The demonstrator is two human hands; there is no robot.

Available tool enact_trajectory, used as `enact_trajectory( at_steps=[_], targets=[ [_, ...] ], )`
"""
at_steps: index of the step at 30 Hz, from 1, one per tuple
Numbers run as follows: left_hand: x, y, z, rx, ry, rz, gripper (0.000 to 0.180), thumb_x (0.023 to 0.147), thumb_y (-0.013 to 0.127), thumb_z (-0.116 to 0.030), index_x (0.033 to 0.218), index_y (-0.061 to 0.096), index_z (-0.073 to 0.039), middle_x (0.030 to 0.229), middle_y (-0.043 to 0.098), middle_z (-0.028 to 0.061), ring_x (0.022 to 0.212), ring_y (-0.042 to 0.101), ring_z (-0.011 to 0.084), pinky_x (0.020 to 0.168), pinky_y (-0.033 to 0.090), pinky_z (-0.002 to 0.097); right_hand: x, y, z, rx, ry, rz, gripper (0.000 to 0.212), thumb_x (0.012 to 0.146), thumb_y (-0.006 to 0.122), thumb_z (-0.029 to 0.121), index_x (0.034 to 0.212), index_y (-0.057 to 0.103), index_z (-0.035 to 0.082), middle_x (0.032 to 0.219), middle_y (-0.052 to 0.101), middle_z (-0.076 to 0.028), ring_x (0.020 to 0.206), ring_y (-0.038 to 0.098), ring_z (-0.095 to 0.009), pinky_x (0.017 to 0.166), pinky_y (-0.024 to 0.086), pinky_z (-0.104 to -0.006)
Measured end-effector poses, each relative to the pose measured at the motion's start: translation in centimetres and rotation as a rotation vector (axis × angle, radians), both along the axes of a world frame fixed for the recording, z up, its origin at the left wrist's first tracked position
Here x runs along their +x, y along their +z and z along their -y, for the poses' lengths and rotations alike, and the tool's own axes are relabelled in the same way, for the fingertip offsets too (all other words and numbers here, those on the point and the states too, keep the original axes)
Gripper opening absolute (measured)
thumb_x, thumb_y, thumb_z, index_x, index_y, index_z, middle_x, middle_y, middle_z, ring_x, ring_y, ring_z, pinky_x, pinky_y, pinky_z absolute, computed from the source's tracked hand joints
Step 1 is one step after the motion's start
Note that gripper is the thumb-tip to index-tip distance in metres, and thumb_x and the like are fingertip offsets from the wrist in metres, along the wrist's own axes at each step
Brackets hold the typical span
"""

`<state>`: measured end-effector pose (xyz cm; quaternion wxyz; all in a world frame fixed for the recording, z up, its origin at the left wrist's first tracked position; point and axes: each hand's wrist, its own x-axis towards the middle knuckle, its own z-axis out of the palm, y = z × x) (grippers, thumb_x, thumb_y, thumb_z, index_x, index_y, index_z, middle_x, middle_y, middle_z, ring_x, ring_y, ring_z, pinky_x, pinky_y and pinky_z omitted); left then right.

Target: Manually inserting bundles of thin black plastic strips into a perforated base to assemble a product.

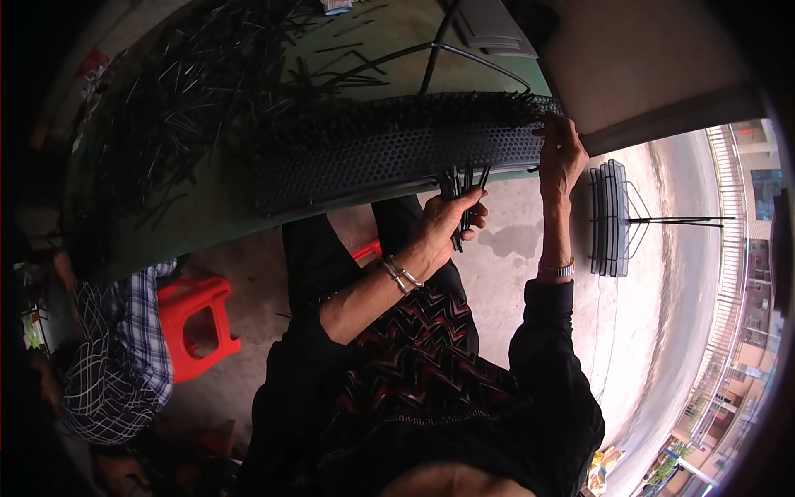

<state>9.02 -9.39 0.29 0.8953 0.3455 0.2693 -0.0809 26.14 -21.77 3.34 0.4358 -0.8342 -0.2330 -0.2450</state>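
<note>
Panel, one, right hand touching, left hand holding several strips

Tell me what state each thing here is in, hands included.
Perforated black panel: tufted along far side, bare along near side.
Left hand: closed around bundled black strips.
Right hand: fingers bent at panel's right end, grip unclear.
Loose black strips: heaped and scattered on green tabletop.
Red plastic stool: on floor, partly hidden.
</note>
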Motion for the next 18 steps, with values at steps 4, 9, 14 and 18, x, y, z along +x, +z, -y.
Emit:
enact_trajectory(
  at_steps=[4,9,14,18],
  targets=[
    [-0.02,0.2,-0.02,-0.017,-0.009,-0.001,0.024,0.088,0.066,-0.03,0.094,0.066,-0.007,0.076,0.063,0.003,0.065,0.057,0.0103,0.048,0.035,0.0219,0.17,0.53,-0.06,0.003,-0.006,-0.059,0.015,0.094,0.055,0.012,0.102,0.066,0.005,0.078,0.07,-0.007,0.07,0.067,-0.011,0.063,0.049,-0.0239],
    [-0.1,0.63,0.25,-0.027,-0.016,-0.015,0.023,0.089,0.065,-0.03,0.092,0.065,-0.007,0.075,0.061,0.0017,0.065,0.056,0.0091,0.049,0.035,0.0202,-0.13,0.81,0.12,-0.031,-0.006,-0.103,0.017,0.095,0.055,0.015,0.104,0.066,0.005,0.075,0.071,-0.007,0.071,0.065,-0.008,0.065,0.047,-0.0229],
    [-0.19,0.78,0.12,-0.037,-0.021,-0.023,0.023,0.089,0.064,-0.029,0.092,0.066,-0.007,0.074,0.061,0.0016,0.066,0.057,0.009,0.049,0.035,0.02,-0.59,0.82,-0.15,0.02,0.008,-0.118,0.017,0.095,0.055,0.015,0.103,0.066,0.006,0.077,0.072,-0.006,0.072,0.066,-0.008,0.066,0.047,-0.0225],
    [-0.21,0.47,0.02,-0.059,-0.025,-0.029,0.024,0.089,0.064,-0.029,0.094,0.066,-0.006,0.074,0.061,0.0016,0.066,0.057,0.009,0.048,0.035,0.0196,-0.35,0.7,-0.17,0.072,0.01,-0.111,0.018,0.095,0.054,0.016,0.103,0.066,0.006,0.077,0.072,-0.006,0.072,0.066,-0.008,0.064,0.046,-0.0228]
  ],
)
